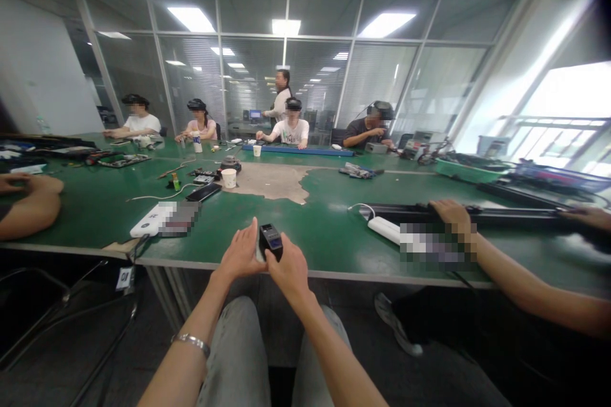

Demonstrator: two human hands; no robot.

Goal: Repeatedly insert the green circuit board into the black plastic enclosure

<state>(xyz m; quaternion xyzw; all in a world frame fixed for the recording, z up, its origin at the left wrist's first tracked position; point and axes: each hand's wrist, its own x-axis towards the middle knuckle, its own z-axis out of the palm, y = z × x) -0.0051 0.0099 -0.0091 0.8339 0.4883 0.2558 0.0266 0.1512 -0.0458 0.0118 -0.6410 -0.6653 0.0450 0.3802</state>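
Note:
A small black box-shaped device stands over the near edge of the green table, in the middle of the view. My right hand is wrapped round its right side, with the thumb on the near face. On its left, my left hand has its fingers spread and the palm facing the device. Something pale shows between that palm and the device, too small to make out.
A white power bank and a dark phone lie to the left, near a paper cup. At right, another person's hand rests by a long black rail and a white device.

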